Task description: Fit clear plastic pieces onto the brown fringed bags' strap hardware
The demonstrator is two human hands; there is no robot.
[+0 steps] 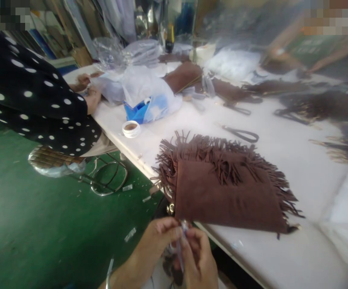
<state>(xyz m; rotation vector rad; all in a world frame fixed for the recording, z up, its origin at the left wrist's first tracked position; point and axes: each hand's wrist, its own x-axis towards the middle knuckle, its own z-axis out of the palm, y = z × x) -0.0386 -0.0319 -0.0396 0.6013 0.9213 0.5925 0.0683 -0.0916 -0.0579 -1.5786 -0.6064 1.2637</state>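
My left hand (157,241) and my right hand (199,259) meet at the bottom of the view, below the table's near edge. Both pinch a small, thin, pale thing (181,241) between their fingertips; it is too blurred to name. Just above them a brown suede bag with fringe (225,184) lies flat on the white table (297,168), its near corner close to my fingers. A small metal ring (170,208) hangs at that corner.
A person in a black polka-dot top (35,104) works at the table's left end by clear plastic bags (138,86). A roll of tape (131,129), scissors (242,134) and more brown fringed pieces (321,106) lie on the table. A stool (56,160) stands on the green floor.
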